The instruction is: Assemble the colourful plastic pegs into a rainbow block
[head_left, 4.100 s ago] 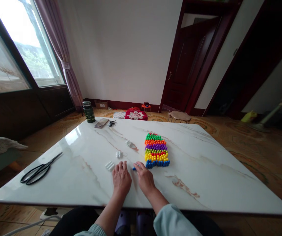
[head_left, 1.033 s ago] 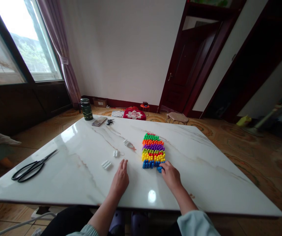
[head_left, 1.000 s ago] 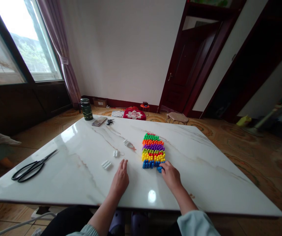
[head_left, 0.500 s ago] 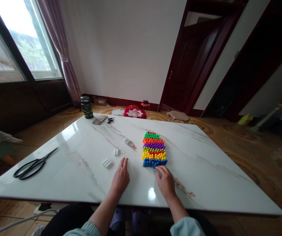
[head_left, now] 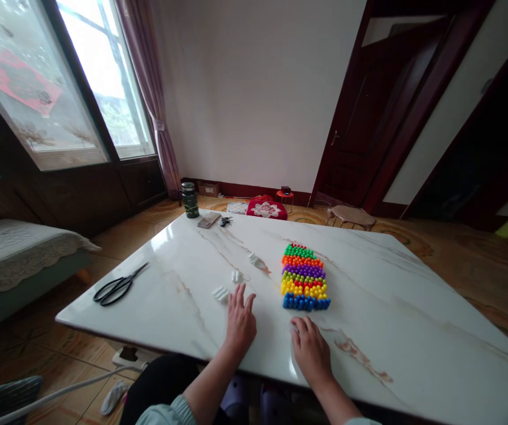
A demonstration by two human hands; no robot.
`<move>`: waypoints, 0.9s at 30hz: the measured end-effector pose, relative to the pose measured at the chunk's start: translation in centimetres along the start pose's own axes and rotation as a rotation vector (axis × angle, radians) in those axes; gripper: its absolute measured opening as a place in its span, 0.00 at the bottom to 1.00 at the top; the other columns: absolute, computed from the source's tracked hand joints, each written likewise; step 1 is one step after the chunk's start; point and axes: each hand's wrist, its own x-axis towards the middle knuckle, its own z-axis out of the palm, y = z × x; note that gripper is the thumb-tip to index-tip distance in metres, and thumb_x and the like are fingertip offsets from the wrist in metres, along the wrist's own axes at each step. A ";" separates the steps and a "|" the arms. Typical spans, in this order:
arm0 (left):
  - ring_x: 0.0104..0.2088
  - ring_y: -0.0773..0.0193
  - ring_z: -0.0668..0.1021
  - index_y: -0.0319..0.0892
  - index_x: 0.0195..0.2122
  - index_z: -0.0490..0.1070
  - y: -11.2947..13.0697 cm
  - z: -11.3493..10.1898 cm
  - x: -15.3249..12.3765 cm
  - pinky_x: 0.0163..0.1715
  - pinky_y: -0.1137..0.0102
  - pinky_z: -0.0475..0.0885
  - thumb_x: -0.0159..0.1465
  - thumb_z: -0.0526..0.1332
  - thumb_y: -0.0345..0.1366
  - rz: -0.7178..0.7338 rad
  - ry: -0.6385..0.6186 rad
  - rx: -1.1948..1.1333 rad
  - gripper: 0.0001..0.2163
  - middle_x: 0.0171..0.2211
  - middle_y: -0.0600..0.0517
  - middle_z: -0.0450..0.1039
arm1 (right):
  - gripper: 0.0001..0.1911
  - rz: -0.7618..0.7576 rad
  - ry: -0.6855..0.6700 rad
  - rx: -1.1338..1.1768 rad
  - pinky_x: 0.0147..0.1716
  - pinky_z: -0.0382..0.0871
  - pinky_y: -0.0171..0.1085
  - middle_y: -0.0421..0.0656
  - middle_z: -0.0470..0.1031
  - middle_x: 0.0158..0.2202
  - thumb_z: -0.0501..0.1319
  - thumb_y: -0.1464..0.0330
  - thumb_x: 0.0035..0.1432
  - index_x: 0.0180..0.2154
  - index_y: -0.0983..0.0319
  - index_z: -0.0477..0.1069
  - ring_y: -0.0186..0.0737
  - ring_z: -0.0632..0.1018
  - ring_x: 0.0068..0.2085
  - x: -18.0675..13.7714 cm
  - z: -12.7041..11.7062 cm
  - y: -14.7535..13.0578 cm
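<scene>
A block of coloured pegs (head_left: 303, 276) stands on the white marble table (head_left: 391, 319), in rows of green, orange, purple, yellow, red and blue. My right hand (head_left: 311, 352) rests palm down just in front of its blue row, fingers loosely flat and holding nothing. My left hand (head_left: 240, 319) lies flat with fingers spread, to the left of the block. Small white pieces (head_left: 220, 293) lie just beyond its fingertips, with two more white bits (head_left: 236, 275) (head_left: 254, 258) farther back.
Black scissors (head_left: 120, 285) lie near the table's left edge. A dark green flask (head_left: 188, 200), a phone (head_left: 208, 220) and keys (head_left: 224, 221) sit at the far left corner. A bed (head_left: 10, 260) stands at the left; a small stool (head_left: 350, 214) and red cushion (head_left: 266, 209) are on the floor behind.
My right hand has drawn back from the blue row toward me and now lies flat. The view has swung left, showing more of the window and bed.
</scene>
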 end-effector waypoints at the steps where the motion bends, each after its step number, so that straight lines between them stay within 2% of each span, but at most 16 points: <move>1: 0.68 0.46 0.48 0.39 0.57 0.66 0.0 -0.6 -0.2 0.63 0.45 0.49 0.57 0.53 0.22 -0.054 0.034 0.044 0.25 0.67 0.39 0.50 | 0.12 -0.009 0.001 -0.029 0.40 0.67 0.38 0.44 0.73 0.41 0.53 0.74 0.61 0.43 0.59 0.70 0.42 0.75 0.42 0.0 0.0 -0.1; 4: 0.68 0.41 0.40 0.40 0.64 0.57 -1.0 -1.8 -0.3 0.63 0.43 0.44 0.59 0.60 0.35 -0.273 0.060 0.145 0.30 0.69 0.38 0.39 | 0.13 -0.017 0.004 -0.104 0.39 0.66 0.39 0.44 0.73 0.41 0.53 0.75 0.60 0.45 0.59 0.69 0.43 0.74 0.42 -0.1 0.1 -0.3; 7: 0.68 0.38 0.43 0.37 0.67 0.48 -2.6 -2.2 0.9 0.62 0.46 0.47 0.58 0.62 0.47 -0.459 -0.017 0.174 0.39 0.69 0.33 0.37 | 0.14 -0.023 -0.006 -0.143 0.40 0.66 0.40 0.45 0.72 0.41 0.52 0.75 0.61 0.46 0.59 0.69 0.43 0.74 0.42 -0.2 0.3 -0.4; 9: 0.68 0.38 0.46 0.37 0.68 0.46 -3.4 -1.8 2.3 0.62 0.47 0.47 0.57 0.62 0.50 -0.472 -0.088 0.174 0.43 0.69 0.32 0.38 | 0.14 -0.029 -0.003 -0.150 0.40 0.66 0.39 0.45 0.72 0.42 0.52 0.75 0.61 0.47 0.59 0.69 0.43 0.74 0.42 -0.2 0.5 -0.3; 12: 0.68 0.39 0.46 0.42 0.68 0.47 -3.9 -0.9 4.8 0.62 0.48 0.47 0.56 0.63 0.50 -0.384 -0.162 0.160 0.43 0.70 0.35 0.36 | 0.16 -0.041 0.028 -0.137 0.40 0.66 0.39 0.45 0.73 0.42 0.51 0.75 0.60 0.48 0.59 0.68 0.43 0.74 0.42 -0.3 1.1 0.2; 16: 0.68 0.39 0.40 0.51 0.68 0.48 -4.2 0.5 8.7 0.62 0.43 0.45 0.53 0.66 0.52 -0.216 -0.172 0.146 0.44 0.71 0.43 0.31 | 0.16 -0.046 0.084 -0.114 0.41 0.67 0.39 0.46 0.74 0.44 0.50 0.74 0.60 0.49 0.59 0.67 0.43 0.75 0.43 -0.5 2.7 1.1; 20: 0.68 0.40 0.39 0.54 0.68 0.48 -4.9 1.5 12.7 0.61 0.42 0.45 0.52 0.67 0.51 -0.008 -0.201 0.110 0.44 0.71 0.46 0.32 | 0.18 -0.075 0.121 -0.089 0.41 0.67 0.40 0.46 0.75 0.45 0.51 0.74 0.57 0.49 0.57 0.66 0.45 0.75 0.44 -0.6 4.3 2.1; 22: 0.68 0.39 0.45 0.55 0.67 0.51 -5.1 2.0 14.4 0.61 0.42 0.48 0.54 0.66 0.51 0.082 -0.263 0.088 0.41 0.71 0.46 0.37 | 0.20 -0.097 0.141 -0.077 0.40 0.67 0.41 0.47 0.75 0.44 0.52 0.74 0.55 0.49 0.57 0.66 0.47 0.76 0.43 -0.6 4.8 2.5; 24: 0.66 0.42 0.54 0.55 0.64 0.57 -5.1 2.3 15.5 0.60 0.45 0.53 0.57 0.64 0.50 0.138 -0.324 0.072 0.34 0.68 0.46 0.49 | 0.20 -0.096 0.153 -0.071 0.40 0.67 0.42 0.48 0.75 0.44 0.52 0.74 0.54 0.49 0.57 0.66 0.48 0.75 0.43 -0.7 5.1 2.6; 27: 0.58 0.52 0.66 0.51 0.58 0.65 -4.7 2.7 15.3 0.57 0.56 0.61 0.62 0.60 0.46 0.164 -0.341 0.055 0.22 0.58 0.47 0.65 | 0.21 -0.052 0.130 -0.072 0.42 0.66 0.43 0.49 0.74 0.45 0.52 0.75 0.54 0.50 0.57 0.65 0.49 0.75 0.45 -0.9 4.8 2.2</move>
